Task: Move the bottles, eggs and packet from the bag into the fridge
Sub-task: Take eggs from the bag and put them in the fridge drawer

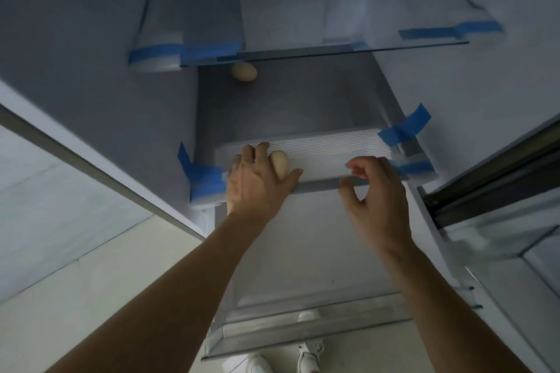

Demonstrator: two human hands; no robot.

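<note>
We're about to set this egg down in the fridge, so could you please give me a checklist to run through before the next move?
1. Grip: ok. The left hand holds the egg between fingers and thumb.
2. Right hand free: ok. It holds nothing, near the front edge of the ribbed cover.
3. Room on the shelf: ok. Only the second egg lies there, at the back left.
4. Tape out of the way: ok, at the corners only.
5. Egg will stay put: cannot tell; no egg holder shows.
6. Things left to move: cannot tell, none in view.
</note>
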